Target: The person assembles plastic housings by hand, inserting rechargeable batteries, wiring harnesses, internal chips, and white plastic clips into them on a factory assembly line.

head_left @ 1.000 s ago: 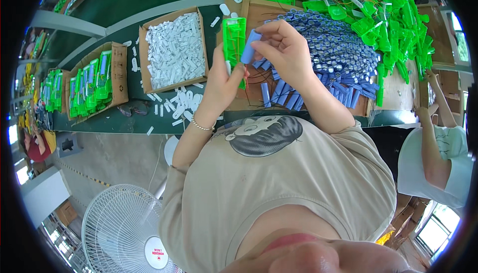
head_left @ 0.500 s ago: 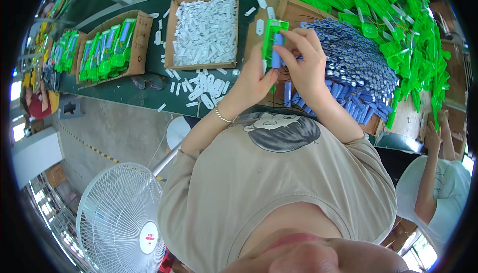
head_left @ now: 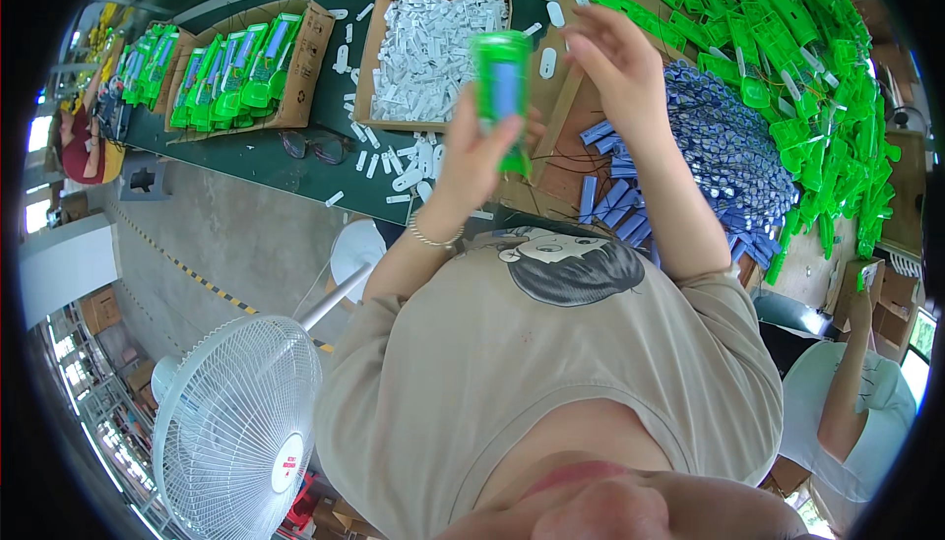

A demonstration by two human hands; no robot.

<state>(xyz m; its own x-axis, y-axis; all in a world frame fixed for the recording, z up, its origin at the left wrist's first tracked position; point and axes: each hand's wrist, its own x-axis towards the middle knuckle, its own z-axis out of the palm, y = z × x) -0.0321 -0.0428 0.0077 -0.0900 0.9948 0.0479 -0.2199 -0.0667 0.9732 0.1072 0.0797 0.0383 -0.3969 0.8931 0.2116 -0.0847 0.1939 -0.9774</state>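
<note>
A bright green plastic housing (head_left: 486, 67) stands upright in my left hand (head_left: 474, 151), slightly smeared by motion. Inside the housing lies a blue battery cell (head_left: 506, 90), with my left thumb near its lower end. My right hand (head_left: 626, 72) is apart from the housing, its fingers loosely spread with nothing visible in them. It hovers over the cardboard by a few loose white oval plastic pieces (head_left: 548, 63). Below and to the right of it is a large heap of blue battery cells with thin wires (head_left: 733, 136).
A carton of small white plastic pieces (head_left: 433, 63) stands on the green table, with more scattered before it. Further left, a carton (head_left: 320, 58) holds green housings. Green housings (head_left: 787, 38) pile up at right. Sunglasses (head_left: 313, 146), a fan (head_left: 241, 422) and a co-worker (head_left: 856, 402) are nearby.
My right hand has let go of the blue cell and moved up and right. My left hand has carried the green housing left, turning its open face with the cell into view.
</note>
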